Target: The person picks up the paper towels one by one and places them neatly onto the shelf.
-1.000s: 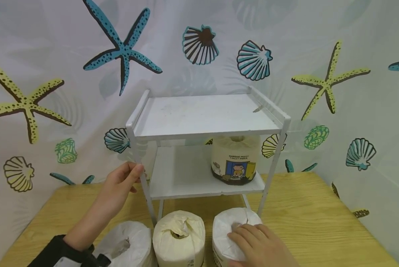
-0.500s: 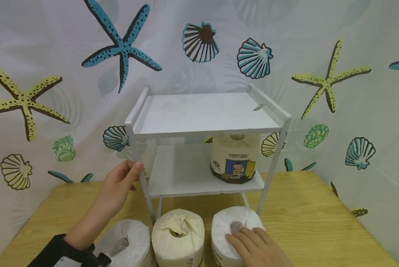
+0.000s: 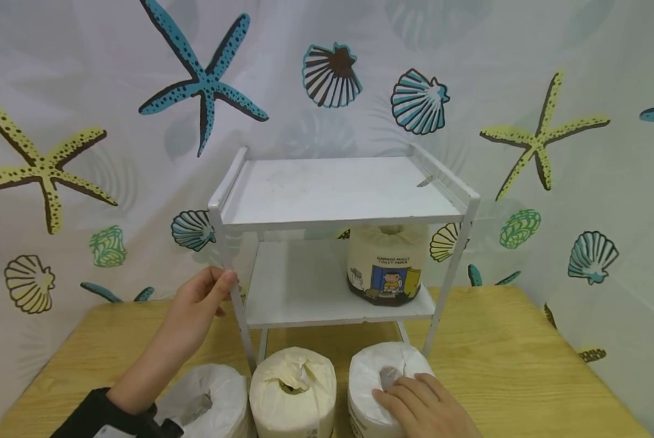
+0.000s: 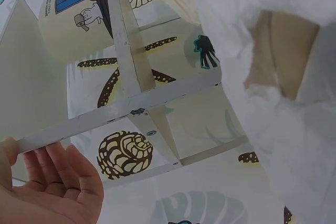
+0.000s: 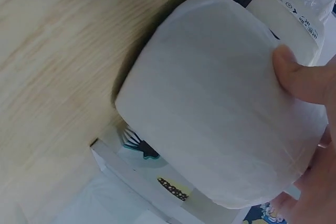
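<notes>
My left hand point(image 3: 195, 310) holds the front left post point(image 3: 242, 322) of a white metal shelf rack. In the left wrist view its fingers point(image 4: 63, 174) bend around that post. My right hand point(image 3: 427, 404) grips the upper part of a white paper-wrapped toilet paper roll point(image 3: 366, 377) at the front right. Its fingertips lie on the roll's top beside the core hole. The thumb point(image 5: 299, 80) presses against the side in the right wrist view. Part of this roll is hidden by the hand and by the frame's lower edge.
A cream roll point(image 3: 294, 395) and another white roll point(image 3: 217, 395) stand left of it on the wooden table point(image 3: 518, 365). One printed toilet paper roll point(image 3: 387, 261) stands on the rack's middle shelf point(image 3: 299, 292). Behind hangs a curtain point(image 3: 348, 128) with starfish and shells.
My right fingers have shifted slightly right on the roll's top, so more of the core hole shows. My left hand has stayed on the post.
</notes>
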